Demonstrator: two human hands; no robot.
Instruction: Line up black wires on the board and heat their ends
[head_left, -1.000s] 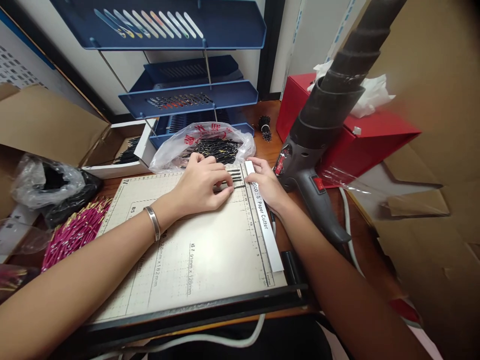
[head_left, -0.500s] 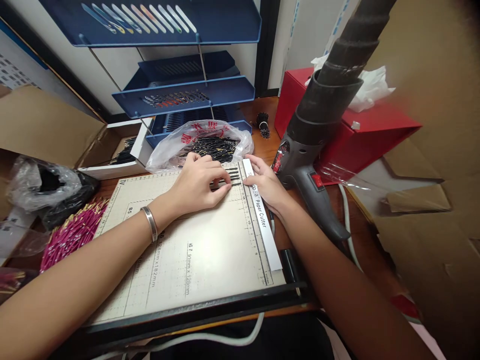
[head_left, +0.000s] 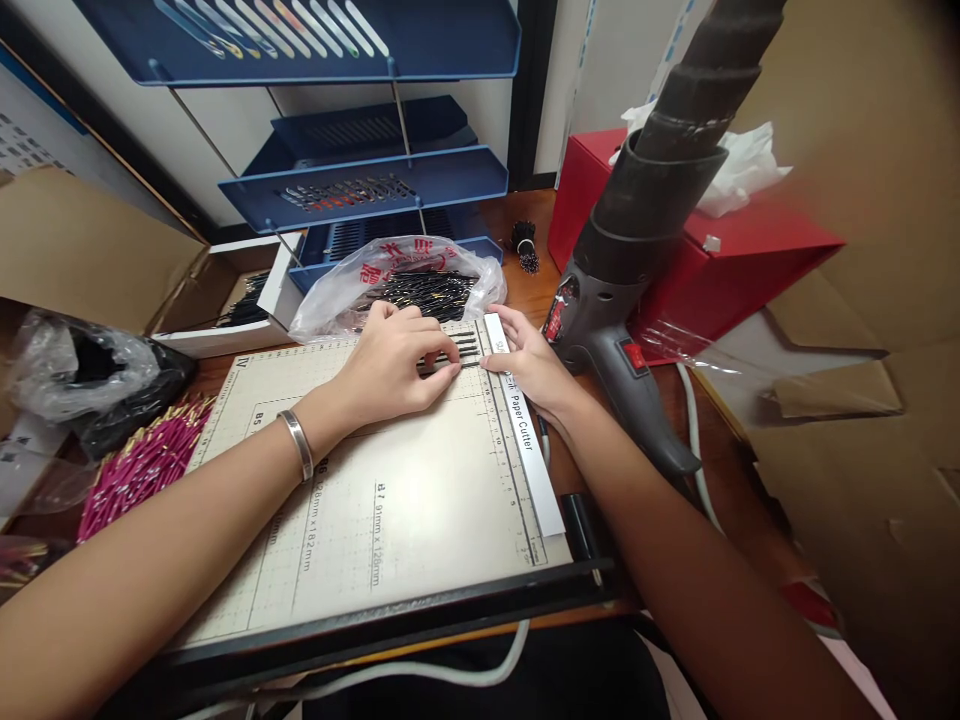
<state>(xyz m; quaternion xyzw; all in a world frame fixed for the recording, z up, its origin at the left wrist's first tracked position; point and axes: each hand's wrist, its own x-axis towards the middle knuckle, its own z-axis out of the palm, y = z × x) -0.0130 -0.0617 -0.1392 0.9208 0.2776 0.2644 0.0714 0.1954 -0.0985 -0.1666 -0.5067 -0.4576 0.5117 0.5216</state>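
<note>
On the cream gridded paper cutter [head_left: 420, 500], my left hand [head_left: 397, 365] is bent, thumb and forefinger closed on a thin black wire piece [head_left: 469, 364]. Several more short black wire pieces [head_left: 466, 339] lie side by side just beyond it, partly hidden by the fingers. My right hand [head_left: 531, 362] lies over the far end of the cutter's white strip [head_left: 527, 440], which is lettered "Paper Cutter". Its fingers are apart, and the thumb tip touches the right end of the held wire piece.
Behind the board sits a clear plastic bag [head_left: 322, 305] of black wire pieces, below blue tray shelves [head_left: 360, 190]. A grey heat gun [head_left: 622, 340] and a red box [head_left: 750, 265] stand right. Magenta wires [head_left: 150, 465] and a white box [head_left: 277, 290] are left.
My right thumb has moved left, from the cutter's strip to the end of the wire piece. My left hand keeps nearly the same place; the view has shifted slightly.
</note>
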